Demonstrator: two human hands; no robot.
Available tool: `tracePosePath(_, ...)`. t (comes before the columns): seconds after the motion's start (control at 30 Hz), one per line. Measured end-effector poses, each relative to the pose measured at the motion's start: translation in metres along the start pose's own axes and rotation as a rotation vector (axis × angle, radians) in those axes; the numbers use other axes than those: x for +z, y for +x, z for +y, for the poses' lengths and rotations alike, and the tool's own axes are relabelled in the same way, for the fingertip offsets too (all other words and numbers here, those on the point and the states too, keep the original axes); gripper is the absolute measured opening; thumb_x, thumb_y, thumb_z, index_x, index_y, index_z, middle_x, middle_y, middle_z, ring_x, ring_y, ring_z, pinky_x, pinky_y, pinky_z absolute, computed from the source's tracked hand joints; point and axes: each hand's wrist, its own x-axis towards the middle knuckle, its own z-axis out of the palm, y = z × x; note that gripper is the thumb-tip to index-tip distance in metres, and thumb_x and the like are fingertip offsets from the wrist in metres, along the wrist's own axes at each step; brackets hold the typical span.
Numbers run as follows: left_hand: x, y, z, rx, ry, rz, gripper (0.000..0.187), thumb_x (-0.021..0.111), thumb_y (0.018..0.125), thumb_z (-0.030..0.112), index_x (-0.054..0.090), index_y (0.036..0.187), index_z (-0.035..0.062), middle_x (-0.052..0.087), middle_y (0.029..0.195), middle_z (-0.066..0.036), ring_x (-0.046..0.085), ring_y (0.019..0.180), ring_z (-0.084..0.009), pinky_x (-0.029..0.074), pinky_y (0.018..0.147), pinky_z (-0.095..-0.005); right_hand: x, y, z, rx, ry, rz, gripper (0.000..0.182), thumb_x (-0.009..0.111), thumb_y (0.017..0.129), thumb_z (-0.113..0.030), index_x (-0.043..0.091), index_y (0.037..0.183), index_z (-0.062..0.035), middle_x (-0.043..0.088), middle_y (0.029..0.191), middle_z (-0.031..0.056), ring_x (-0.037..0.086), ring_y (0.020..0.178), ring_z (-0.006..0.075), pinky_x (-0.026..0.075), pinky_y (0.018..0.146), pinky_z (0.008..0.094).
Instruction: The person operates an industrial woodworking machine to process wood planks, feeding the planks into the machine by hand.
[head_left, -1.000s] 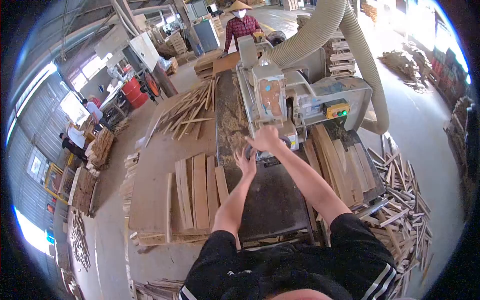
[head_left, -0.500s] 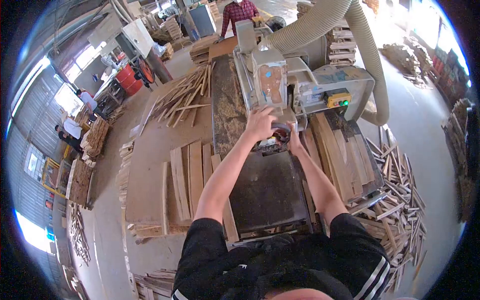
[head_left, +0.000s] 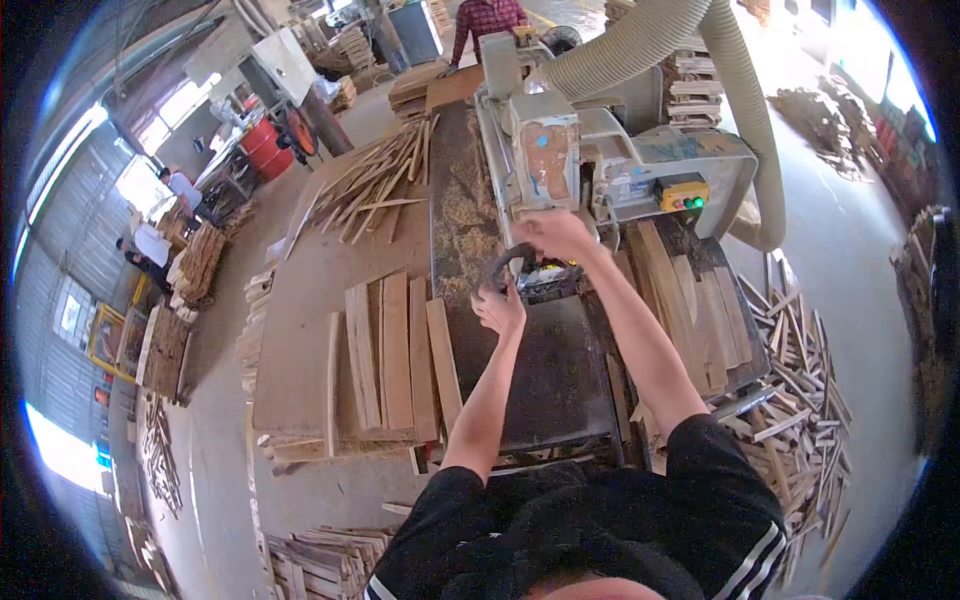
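My left hand [head_left: 497, 306] is closed on the lower left part of a dark curved handle [head_left: 507, 262] at the front of the machine [head_left: 545, 150]. Above and to the right, my right hand [head_left: 555, 235] is at the handle's top, its fingers bent and blurred; whether they grip it cannot be made out. Beneath the hands, a small opening with metal parts [head_left: 550, 280] shows at the near end of the machine head. A dark flat machine table [head_left: 535, 370] extends toward my body.
Boards [head_left: 395, 350] lie on the wooden table at left, with thin strips [head_left: 375, 185] behind. More boards [head_left: 690, 310] rest at right, above a heap of offcuts [head_left: 810, 390]. A thick hose [head_left: 745, 110] arches over the machine. A person in a checked shirt [head_left: 487, 22] stands beyond.
My left hand has moved down and around to the handle's lower left. The right hand has moved up and left to its top. The handle appears turned or shifted left.
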Motion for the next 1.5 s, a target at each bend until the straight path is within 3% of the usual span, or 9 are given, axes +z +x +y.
tracePosePath(0.07, -0.023, 0.014, -0.007, 0.688, -0.002, 0.247, 0.079, 0.071, 0.091, 0.055, 0.044, 0.144, 0.0041, 0.038, 0.152, -0.029, 0.03, 0.145, -0.0461, 0.033, 0.111, -0.0621, 0.025, 0.001, 0.08, 0.04, 0.348, 0.276, 0.048, 0.057, 0.104, -0.047, 0.076, 0.107, -0.0032, 0.076, 0.088, 0.0121, 0.072, 0.079, 0.0129, 0.056, 0.07, 0.0352)
tracePosePath(0.27, -0.097, -0.008, 0.084, 1.194, 0.126, 0.143, 0.082, 0.078, 0.086, 0.048, 0.043, 0.143, 0.0008, 0.044, 0.147, -0.026, 0.04, 0.138, -0.0464, 0.035, 0.11, -0.0598, 0.104, -0.001, 0.174, 0.277, 1.041, 0.531, 0.052, 0.061, 0.1, -0.052, 0.067, 0.119, -0.0037, 0.072, 0.097, 0.005, 0.068, 0.089, 0.0153, 0.053, 0.082, 0.0334)
tracePosePath(0.57, -0.07, -0.015, 0.076, 1.044, 0.11, 0.203, 0.049, 0.074, 0.09, 0.043, 0.055, 0.111, 0.0029, 0.06, 0.116, -0.019, 0.055, 0.119, -0.0402, 0.047, 0.09, -0.0518, 0.111, 0.028, 0.215, 0.278, 0.657, 0.424, 0.068, 0.033, 0.111, -0.049, 0.039, 0.155, 0.0022, 0.038, 0.162, 0.017, 0.031, 0.151, 0.0291, 0.024, 0.122, 0.0377)
tracePosePath(0.77, -0.064, -0.03, 0.085, 0.965, -0.07, 0.243, 0.052, 0.081, 0.084, 0.047, 0.052, 0.094, 0.0041, 0.058, 0.092, -0.016, 0.057, 0.092, -0.0389, 0.045, 0.081, -0.0499, 0.126, 0.03, 0.248, 0.232, 0.698, 0.312, 0.066, 0.036, 0.108, -0.053, 0.058, 0.141, -0.0007, 0.056, 0.147, 0.0195, 0.05, 0.136, 0.0336, 0.035, 0.114, 0.0395)
tracePosePath(0.9, -0.085, -0.033, 0.104, 0.946, 0.273, 0.186, 0.054, 0.082, 0.081, 0.049, 0.065, 0.103, 0.0029, 0.066, 0.111, -0.016, 0.057, 0.117, -0.0413, 0.046, 0.094, -0.0546, 0.139, 0.002, 0.201, 0.217, 1.643, 0.343, 0.053, 0.041, 0.108, -0.047, 0.062, 0.134, -0.0061, 0.067, 0.13, 0.0101, 0.064, 0.117, 0.0287, 0.049, 0.101, 0.0402)
tracePosePath(1.17, -0.075, 0.002, 0.118, 1.123, 0.241, -0.184, 0.051, 0.082, 0.074, 0.023, 0.065, 0.119, 0.0063, 0.062, 0.126, -0.017, 0.054, 0.127, -0.04, 0.047, 0.099, -0.0519, 0.149, -0.001, 0.197, 0.331, 1.495, 0.355, 0.081, 0.016, 0.109, -0.061, 0.066, 0.118, 0.002, 0.068, 0.08, 0.0094, 0.058, 0.059, 0.0194, 0.049, 0.059, 0.0356)
tracePosePath(1.23, -0.064, 0.014, 0.088, 1.193, 0.17, -0.12, 0.049, 0.078, 0.076, 0.018, 0.062, 0.12, 0.0043, 0.063, 0.124, -0.022, 0.056, 0.124, -0.0436, 0.05, 0.097, -0.0483, 0.11, -0.012, 0.157, 0.23, 1.416, 0.293, 0.07, 0.027, 0.109, -0.056, 0.067, 0.117, 0.0004, 0.065, 0.07, 0.0064, 0.057, 0.053, 0.0191, 0.05, 0.058, 0.0362)
tracePosePath(1.37, 0.005, 0.021, -0.003, 0.807, -0.092, 0.258, 0.054, 0.075, 0.082, 0.021, 0.058, 0.13, 0.0027, 0.05, 0.141, -0.028, 0.046, 0.134, -0.0466, 0.041, 0.108, -0.0518, 0.038, 0.0, 0.035, -0.122, -0.251, 0.368, 0.033, 0.065, 0.094, -0.035, 0.071, 0.115, -0.01, 0.068, 0.074, 0.0154, 0.071, 0.069, 0.031, 0.055, 0.066, 0.0442)
tracePosePath(1.5, 0.002, 0.013, 0.001, 0.747, -0.417, 0.251, 0.065, 0.076, 0.085, 0.028, 0.051, 0.14, 0.0052, 0.03, 0.157, -0.032, 0.032, 0.144, -0.0492, 0.029, 0.114, -0.0593, 0.024, 0.011, 0.049, -0.03, 0.308, 0.254, 0.027, 0.068, 0.095, -0.027, 0.073, 0.114, -0.0083, 0.072, 0.081, 0.0095, 0.069, 0.073, 0.0187, 0.054, 0.068, 0.0369)
